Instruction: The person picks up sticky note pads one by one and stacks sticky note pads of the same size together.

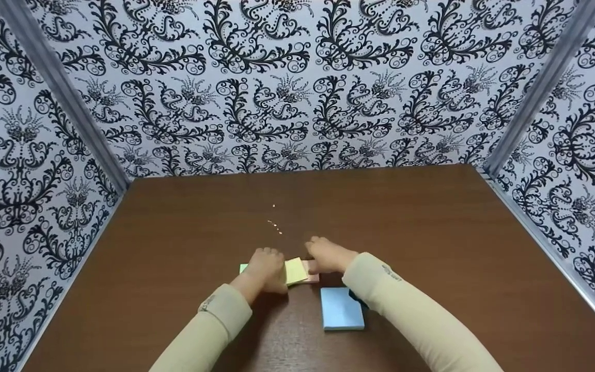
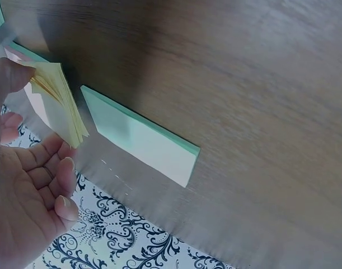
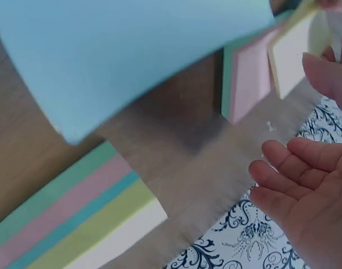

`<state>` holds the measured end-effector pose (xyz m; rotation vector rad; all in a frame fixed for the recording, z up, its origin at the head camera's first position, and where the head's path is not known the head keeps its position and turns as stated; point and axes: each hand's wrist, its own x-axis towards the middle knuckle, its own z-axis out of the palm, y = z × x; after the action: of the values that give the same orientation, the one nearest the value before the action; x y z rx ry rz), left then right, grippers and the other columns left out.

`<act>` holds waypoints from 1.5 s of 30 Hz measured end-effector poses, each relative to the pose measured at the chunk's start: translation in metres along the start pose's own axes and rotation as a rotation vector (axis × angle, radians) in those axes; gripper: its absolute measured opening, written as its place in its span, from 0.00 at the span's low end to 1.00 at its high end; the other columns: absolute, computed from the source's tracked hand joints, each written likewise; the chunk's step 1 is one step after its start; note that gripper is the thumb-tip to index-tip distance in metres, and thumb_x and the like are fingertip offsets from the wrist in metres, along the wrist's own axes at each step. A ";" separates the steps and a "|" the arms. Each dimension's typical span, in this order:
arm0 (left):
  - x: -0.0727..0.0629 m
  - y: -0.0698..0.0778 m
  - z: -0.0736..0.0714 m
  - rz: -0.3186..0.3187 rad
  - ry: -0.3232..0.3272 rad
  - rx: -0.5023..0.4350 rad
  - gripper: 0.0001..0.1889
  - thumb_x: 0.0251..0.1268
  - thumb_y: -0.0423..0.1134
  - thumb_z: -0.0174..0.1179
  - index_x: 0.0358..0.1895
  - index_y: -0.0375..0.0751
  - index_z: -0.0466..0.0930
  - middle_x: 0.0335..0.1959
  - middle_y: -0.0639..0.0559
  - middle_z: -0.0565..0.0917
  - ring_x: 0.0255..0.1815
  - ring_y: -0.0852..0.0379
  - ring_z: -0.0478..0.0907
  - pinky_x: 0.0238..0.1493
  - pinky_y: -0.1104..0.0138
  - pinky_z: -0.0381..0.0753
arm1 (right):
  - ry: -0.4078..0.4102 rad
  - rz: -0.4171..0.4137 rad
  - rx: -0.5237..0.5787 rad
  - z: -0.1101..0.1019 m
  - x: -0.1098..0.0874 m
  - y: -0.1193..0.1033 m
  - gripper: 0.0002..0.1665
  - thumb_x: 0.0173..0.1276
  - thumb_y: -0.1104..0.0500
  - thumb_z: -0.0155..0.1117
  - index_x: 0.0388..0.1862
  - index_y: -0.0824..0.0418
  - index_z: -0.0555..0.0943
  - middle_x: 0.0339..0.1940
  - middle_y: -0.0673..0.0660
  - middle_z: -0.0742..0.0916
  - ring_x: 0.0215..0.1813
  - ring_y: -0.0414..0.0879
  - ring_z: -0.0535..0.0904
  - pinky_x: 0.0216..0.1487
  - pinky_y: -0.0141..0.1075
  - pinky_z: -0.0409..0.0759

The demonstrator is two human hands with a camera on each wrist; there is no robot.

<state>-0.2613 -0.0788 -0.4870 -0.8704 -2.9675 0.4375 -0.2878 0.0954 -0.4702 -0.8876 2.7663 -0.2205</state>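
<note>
My left hand [image 1: 269, 268] pinches a pad of yellow sticky notes [image 2: 61, 101] by its edge, thumb on one side and fingertips on the other. Its sheets are slightly fanned at one edge. Behind the yellow pad, a pink pad [image 3: 252, 75] lies against a green layer on the table. Another green pad [image 2: 140, 134] lies beside the left hand. My right hand [image 1: 328, 256] hovers on the other side with its fingers loosely extended. Its thumb is close to the yellow pad; whether they touch I cannot tell. A blue pad [image 1: 342, 308] rests nearer, by the right sleeve.
In the right wrist view, a block with green, pink, blue, yellow and white bands [image 3: 75, 207] lies on the brown table [image 1: 199, 217]. I cannot make it out in the head view. Small bright specks [image 1: 276, 226] show beyond the hands. Patterned walls [image 1: 287, 103] enclose the table.
</note>
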 end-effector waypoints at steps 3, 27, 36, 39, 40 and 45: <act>0.002 0.001 -0.001 0.015 0.000 -0.005 0.26 0.38 0.57 0.58 0.33 0.35 0.75 0.31 0.45 0.77 0.36 0.47 0.74 0.38 0.59 0.73 | 0.017 0.012 0.014 -0.001 -0.002 0.004 0.31 0.58 0.59 0.64 0.57 0.75 0.70 0.52 0.68 0.77 0.55 0.59 0.72 0.54 0.46 0.71; 0.026 0.007 -0.002 0.138 0.020 0.110 0.28 0.40 0.58 0.60 0.38 0.38 0.74 0.34 0.48 0.75 0.39 0.51 0.72 0.40 0.61 0.71 | 0.126 -0.191 -0.193 0.018 -0.010 0.008 0.15 0.50 0.60 0.70 0.36 0.66 0.79 0.33 0.57 0.80 0.37 0.50 0.76 0.42 0.40 0.74; 0.021 0.004 0.001 0.108 -0.017 0.026 0.33 0.40 0.58 0.62 0.47 0.37 0.73 0.41 0.47 0.75 0.44 0.50 0.71 0.47 0.60 0.71 | 0.139 -0.137 -0.289 0.025 -0.009 0.006 0.20 0.49 0.56 0.72 0.38 0.65 0.79 0.32 0.56 0.79 0.35 0.49 0.74 0.39 0.37 0.74; 0.019 0.001 0.003 0.073 -0.067 -0.038 0.37 0.39 0.56 0.64 0.53 0.36 0.71 0.46 0.46 0.74 0.48 0.49 0.70 0.51 0.59 0.70 | 0.113 -0.088 -0.312 0.026 -0.008 0.005 0.22 0.48 0.55 0.73 0.40 0.65 0.78 0.34 0.57 0.78 0.35 0.49 0.73 0.40 0.39 0.74; 0.019 0.001 0.004 0.064 -0.081 -0.063 0.38 0.39 0.55 0.64 0.55 0.36 0.70 0.47 0.46 0.73 0.49 0.49 0.69 0.52 0.58 0.69 | 0.102 -0.072 -0.318 0.027 -0.008 0.005 0.23 0.48 0.55 0.73 0.41 0.65 0.78 0.34 0.57 0.78 0.36 0.50 0.73 0.40 0.39 0.74; 0.019 0.000 0.009 0.043 -0.124 -0.134 0.39 0.41 0.53 0.66 0.58 0.35 0.69 0.51 0.44 0.73 0.53 0.47 0.69 0.55 0.56 0.68 | 0.085 -0.039 -0.320 0.028 -0.007 0.003 0.21 0.48 0.56 0.72 0.40 0.64 0.79 0.35 0.57 0.79 0.38 0.51 0.74 0.41 0.42 0.74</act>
<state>-0.2778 -0.0713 -0.4971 -0.9549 -3.1273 0.3079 -0.2768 0.1001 -0.4966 -1.0273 2.9154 0.1894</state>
